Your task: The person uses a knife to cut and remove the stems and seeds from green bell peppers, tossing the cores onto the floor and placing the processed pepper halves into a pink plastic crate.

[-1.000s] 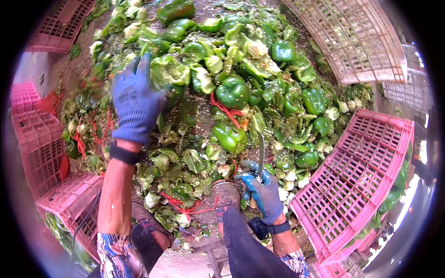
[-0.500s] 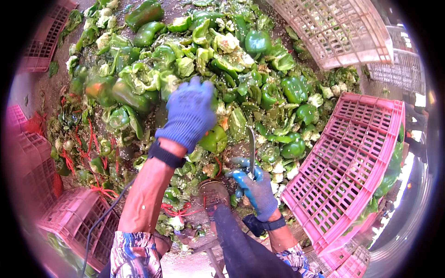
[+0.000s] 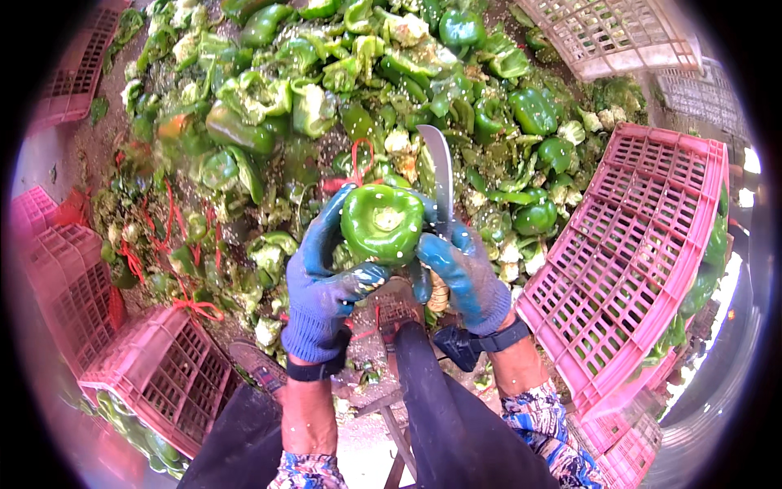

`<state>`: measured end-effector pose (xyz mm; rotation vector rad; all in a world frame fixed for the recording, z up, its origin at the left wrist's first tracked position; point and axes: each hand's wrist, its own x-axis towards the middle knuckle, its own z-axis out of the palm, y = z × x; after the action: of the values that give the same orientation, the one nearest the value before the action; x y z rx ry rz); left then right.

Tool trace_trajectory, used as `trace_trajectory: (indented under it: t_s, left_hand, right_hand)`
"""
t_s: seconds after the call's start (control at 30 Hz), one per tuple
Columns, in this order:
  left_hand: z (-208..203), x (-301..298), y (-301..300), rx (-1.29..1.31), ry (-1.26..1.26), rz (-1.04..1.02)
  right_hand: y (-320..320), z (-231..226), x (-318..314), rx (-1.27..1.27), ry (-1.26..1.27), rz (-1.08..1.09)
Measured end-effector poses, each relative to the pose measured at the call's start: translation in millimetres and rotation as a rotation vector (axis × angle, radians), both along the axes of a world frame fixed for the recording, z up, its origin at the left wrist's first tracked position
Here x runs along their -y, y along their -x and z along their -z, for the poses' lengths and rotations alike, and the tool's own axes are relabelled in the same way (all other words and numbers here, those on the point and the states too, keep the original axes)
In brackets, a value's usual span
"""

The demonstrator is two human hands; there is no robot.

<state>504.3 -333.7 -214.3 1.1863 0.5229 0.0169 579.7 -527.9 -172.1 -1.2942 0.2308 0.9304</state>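
Note:
Between my two hands is a green bell pepper (image 3: 381,224), its pale stem end facing up. My left hand (image 3: 320,281), in a blue rubber-coated glove, is wrapped around the pepper's left side, thumb along its lower edge. In the same kind of glove, my right hand (image 3: 464,273) grips a knife (image 3: 438,167), and its fingers also touch the pepper's right side. The curved blade points away from me, beside the pepper. The knife's handle is mostly hidden by my fingers.
A heap of green peppers and trimmings (image 3: 326,90) covers the ground ahead. A pink crate (image 3: 623,269) lies tilted at right, a pinkish-white crate (image 3: 611,33) far right. More pink crates (image 3: 167,379) stand at left. Red ties (image 3: 195,306) lie among the scraps.
My left hand has come back from the heap with a green bell pepper. My right hand has moved up beside it, still holding the knife. The view has shifted slightly.

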Motion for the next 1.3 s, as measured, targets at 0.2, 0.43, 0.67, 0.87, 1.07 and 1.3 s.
trace_trajectory:
  t_s: [0.2, 0.43, 0.67, 0.87, 1.07, 1.3]
  left_hand:
    - [-38.5, -6.6, -2.7, 0.055, -0.558, 0.275]
    - [-61.8, 5.4, 16.3, 0.038, -0.755, 0.141]
    - [-116.8, -0.1, 35.9, 0.119, -0.995, 0.047]
    - [-209.4, -19.3, 53.0, 0.109, -1.211, -0.087]
    - [-294.7, -21.5, 74.3, 0.071, -1.31, -0.175]
    - [-366.3, -50.6, 123.6, -0.006, -1.474, -0.25]
  right_hand:
    - [-17.3, 1.2, 14.2, 0.199, 0.025, -0.188]
    - [-1.0, -26.8, 5.6, 0.35, 0.052, -0.384]
    - [21.3, -86.5, -8.9, 0.979, 0.324, -0.49]
    - [47.4, -141.4, -23.6, 0.881, 0.321, -0.513]
    - [50.2, -204.4, -33.9, 1.001, 0.247, -0.576]
    - [72.5, -247.6, -66.8, 1.473, 0.015, -0.628]
